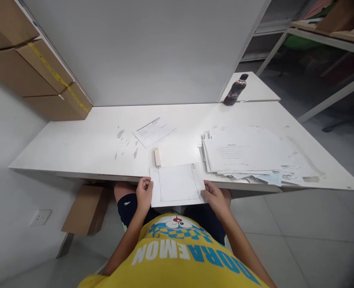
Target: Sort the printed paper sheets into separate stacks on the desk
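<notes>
"White paper (178, 185), just one sheet! Where is it in the head view?"

"It's at the near edge of the table (81, 150), in the middle. The near part of it sticks out past the edge, over the person's lap."

"Who has it?"

"Both hands do. The left hand (144, 193) pinches the left side, with its fingers curled up. The right hand (214, 197) pinches the right side, with the thumb on top."

"Is the paper flat?"

"It looks flat. It has thin lines on it, like a big box. I can't tell if it touches the table."

"What's by it?"

"A little cream stick (157, 157), just past the far edge, on the left. I can't tell if they touch."

"And farther off?"

"Some loose papers (154, 133) lie far and a bit left. A big messy pile of papers (243, 154) is on the right. A bottle (235, 90) of dark drink with a black cap stands at the far right."

"And far left?"

"Brown boxes (42, 74), with yellow tape (55, 75) on them."
</notes>
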Demonstrator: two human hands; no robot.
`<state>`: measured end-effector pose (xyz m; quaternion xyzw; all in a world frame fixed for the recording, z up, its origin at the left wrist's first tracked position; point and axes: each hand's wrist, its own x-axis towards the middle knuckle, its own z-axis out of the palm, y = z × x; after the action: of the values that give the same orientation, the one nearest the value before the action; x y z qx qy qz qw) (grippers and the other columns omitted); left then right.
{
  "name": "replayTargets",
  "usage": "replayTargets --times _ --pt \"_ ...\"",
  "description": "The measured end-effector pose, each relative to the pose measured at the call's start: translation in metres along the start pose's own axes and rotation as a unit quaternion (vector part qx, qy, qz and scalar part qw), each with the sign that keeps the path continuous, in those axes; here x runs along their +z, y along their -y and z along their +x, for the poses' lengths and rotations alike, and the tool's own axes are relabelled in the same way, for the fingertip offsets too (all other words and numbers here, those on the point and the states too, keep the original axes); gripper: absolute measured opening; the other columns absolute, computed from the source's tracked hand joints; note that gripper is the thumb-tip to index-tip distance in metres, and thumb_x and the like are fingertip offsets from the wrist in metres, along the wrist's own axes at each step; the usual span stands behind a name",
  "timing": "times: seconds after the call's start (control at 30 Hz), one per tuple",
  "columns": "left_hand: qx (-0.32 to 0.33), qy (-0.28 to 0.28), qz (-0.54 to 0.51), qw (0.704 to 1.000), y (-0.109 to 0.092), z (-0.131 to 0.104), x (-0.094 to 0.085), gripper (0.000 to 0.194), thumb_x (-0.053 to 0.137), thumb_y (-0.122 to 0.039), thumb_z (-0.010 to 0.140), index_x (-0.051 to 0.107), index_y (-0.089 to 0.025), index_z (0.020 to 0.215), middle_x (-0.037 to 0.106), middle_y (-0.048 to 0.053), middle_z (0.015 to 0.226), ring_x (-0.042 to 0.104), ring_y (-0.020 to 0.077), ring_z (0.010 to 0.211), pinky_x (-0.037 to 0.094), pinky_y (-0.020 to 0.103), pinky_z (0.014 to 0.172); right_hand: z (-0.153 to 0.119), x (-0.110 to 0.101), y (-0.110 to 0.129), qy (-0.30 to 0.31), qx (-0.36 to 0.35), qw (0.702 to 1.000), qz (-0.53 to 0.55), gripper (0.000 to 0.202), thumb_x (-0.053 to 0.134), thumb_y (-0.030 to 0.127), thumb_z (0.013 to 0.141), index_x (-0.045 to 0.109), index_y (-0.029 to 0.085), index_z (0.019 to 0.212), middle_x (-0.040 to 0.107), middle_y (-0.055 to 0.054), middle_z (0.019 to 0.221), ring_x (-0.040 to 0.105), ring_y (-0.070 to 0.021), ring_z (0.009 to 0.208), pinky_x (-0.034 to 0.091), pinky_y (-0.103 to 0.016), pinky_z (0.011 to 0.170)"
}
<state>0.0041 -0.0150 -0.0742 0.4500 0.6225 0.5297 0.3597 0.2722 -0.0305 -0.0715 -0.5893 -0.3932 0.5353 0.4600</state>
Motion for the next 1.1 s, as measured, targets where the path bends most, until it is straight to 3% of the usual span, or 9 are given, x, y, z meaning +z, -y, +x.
replayTargets --times 0.17,0.3,0.43,0.67,0.87,1.1 --pt "0.070 0.045 0.116 0.990 -0.008 0.009 -0.002 0.022 0.057 -0.031 0.085 0.061 -0.019 0.103 0.061 0.000 0.069 0.059 0.0148 0.062 0.048 0.026 0.061 -0.001 -0.007 0.004 -0.039 0.018 0.999 0.025 0.032 0.057 0.029 0.063 0.065 0.023 0.094 0.065 0.001 0.068 0.053 -0.0168 0.058 0.039 -0.026 0.050" --pt "0.217 0.020 0.268 0.938 -0.022 0.014 -0.003 0.025 0.053 -0.027 0.090 0.064 -0.020 0.111 0.065 0.009 0.094 0.062 0.0240 0.091 0.052 0.038 0.083 -0.001 -0.010 0.012 -0.066 0.038 0.997 0.029 0.036 0.056 0.030 0.061 0.064 0.021 0.095 0.067 0.000 0.074 0.052 -0.0162 0.059 0.037 -0.025 0.046" --pt "0.308 0.086 0.315 0.894 -0.031 0.017 0.003 0.042 0.050 -0.022 0.092 0.054 -0.021 0.135 0.058 0.014 0.129 0.052 0.0295 0.122 0.042 0.046 0.103 0.003 -0.009 0.019 -0.078 0.047 0.995 0.046 0.035 0.056 0.030 0.060 0.064 0.021 0.093 0.061 0.002 0.065 0.046 -0.0134 0.052 0.035 -0.024 0.043" --pt "0.297 0.104 0.351 0.882 -0.021 0.017 0.009 0.048 0.045 -0.023 0.094 0.046 -0.020 0.142 0.058 0.013 0.135 0.053 0.0299 0.122 0.041 0.047 0.103 0.005 -0.013 0.019 -0.079 0.079 0.993 0.044 0.033 0.054 0.028 0.056 0.062 0.020 0.087 0.056 0.004 0.058 0.042 -0.0117 0.046 0.031 -0.023 0.037" --pt "0.285 0.098 0.326 0.896 -0.019 0.022 0.008 0.039 0.046 -0.023 0.094 0.056 -0.021 0.131 0.065 0.011 0.124 0.055 0.0292 0.115 0.043 0.047 0.100 0.007 -0.011 0.021 -0.099 0.072 0.991 0.055 0.029 0.053 0.029 0.056 0.061 0.021 0.083 0.048 0.006 0.053 0.037 -0.0104 0.044 0.031 -0.023 0.036" --pt "0.274 0.071 0.240 0.928 -0.021 0.028 0.007 0.034 0.048 -0.025 0.094 0.058 -0.021 0.126 0.063 0.012 0.123 0.056 0.0262 0.117 0.047 0.042 0.099 0.016 -0.016 0.028 -0.092 0.064 0.993 0.031 0.040 0.053 0.027 0.056 0.067 0.019 0.092 0.055 0.004 0.060 0.041 -0.0122 0.047 0.031 -0.024 0.036"
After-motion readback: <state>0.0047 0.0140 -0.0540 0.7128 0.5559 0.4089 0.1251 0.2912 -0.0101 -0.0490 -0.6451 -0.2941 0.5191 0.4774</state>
